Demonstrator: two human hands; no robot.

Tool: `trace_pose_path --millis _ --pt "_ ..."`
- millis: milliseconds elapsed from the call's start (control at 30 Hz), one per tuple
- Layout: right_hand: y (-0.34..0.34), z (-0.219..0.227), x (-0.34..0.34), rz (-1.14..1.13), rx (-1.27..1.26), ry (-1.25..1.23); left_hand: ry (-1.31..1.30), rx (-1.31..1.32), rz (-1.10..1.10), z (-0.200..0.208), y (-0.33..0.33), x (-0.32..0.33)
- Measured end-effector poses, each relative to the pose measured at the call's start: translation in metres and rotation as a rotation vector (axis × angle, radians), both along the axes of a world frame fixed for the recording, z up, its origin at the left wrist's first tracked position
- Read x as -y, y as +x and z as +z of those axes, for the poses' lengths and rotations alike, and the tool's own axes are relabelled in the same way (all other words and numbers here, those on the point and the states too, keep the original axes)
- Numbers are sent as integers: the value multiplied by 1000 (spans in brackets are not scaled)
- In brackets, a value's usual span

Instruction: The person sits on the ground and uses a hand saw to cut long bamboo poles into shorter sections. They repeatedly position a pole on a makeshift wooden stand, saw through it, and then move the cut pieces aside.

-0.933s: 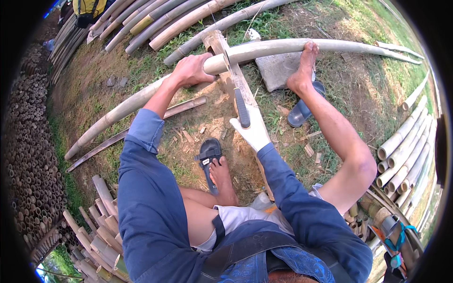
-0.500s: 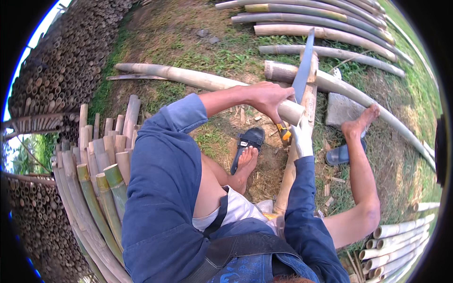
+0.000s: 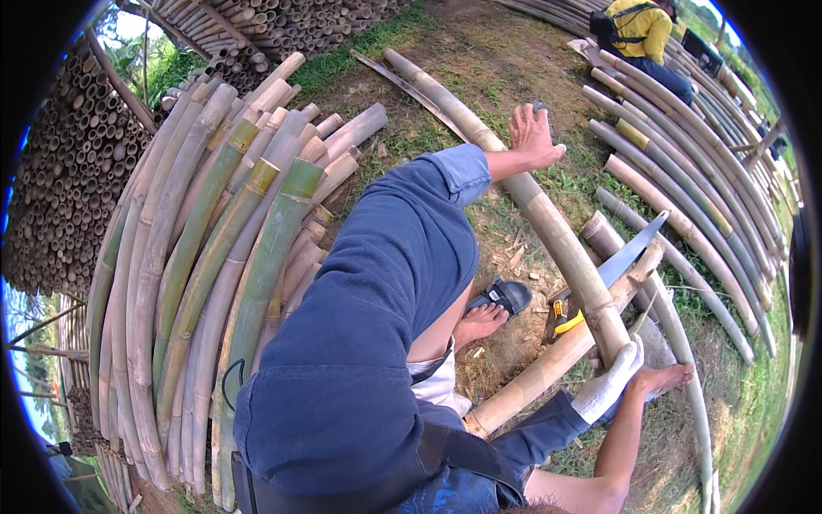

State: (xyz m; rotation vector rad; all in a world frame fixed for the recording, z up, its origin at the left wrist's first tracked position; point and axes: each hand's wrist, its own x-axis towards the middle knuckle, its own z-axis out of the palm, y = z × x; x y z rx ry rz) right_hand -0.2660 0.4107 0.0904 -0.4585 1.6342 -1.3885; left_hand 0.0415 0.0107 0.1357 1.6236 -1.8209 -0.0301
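Note:
A long pale bamboo pole (image 3: 539,206) slants from the upper middle down toward my right side. My right hand (image 3: 610,379), in a white glove, is closed around its near cut end. My bare left hand (image 3: 533,141) is stretched out past the pole's farther part, fingers apart and nothing visible in them. My left wrist crosses over the pole. A hand saw (image 3: 629,253) lies below the pole on a thick bamboo support (image 3: 535,374). Its yellow and black handle shows to the left of the pole, its blade to the right; the pole hides the middle.
Bundled bamboo poles (image 3: 197,257) stand close on my left. More poles (image 3: 676,171) lie in rows at the far right, near a person in a yellow top (image 3: 638,30). A curved pole (image 3: 672,317) lies beside my right foot. Stacked bamboo (image 3: 64,188) rises behind the bundle.
The view has turned left. My left hand has left the pole's cut end beside the saw and reached toward its far part. My right hand stays at the cut end.

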Motion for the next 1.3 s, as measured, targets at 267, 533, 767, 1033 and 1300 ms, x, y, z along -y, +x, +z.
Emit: trace_pose_path --millis 267,533,767,1033,1300 --pt "14 -2 -74 -134 -417 -259 862 -954 258 -95 152 24" --pt "-24 -7 -38 -496 -362 -493 575 -1297 223 37 104 -16" --pt "17 110 26 -537 -86 -668 249 -1431 -244 173 234 -180" --pt "89 180 182 277 126 -602 -264 -1297 40 217 427 -371" --pt "363 282 136 1367 -102 -852 -843 -945 752 291 748 -464"
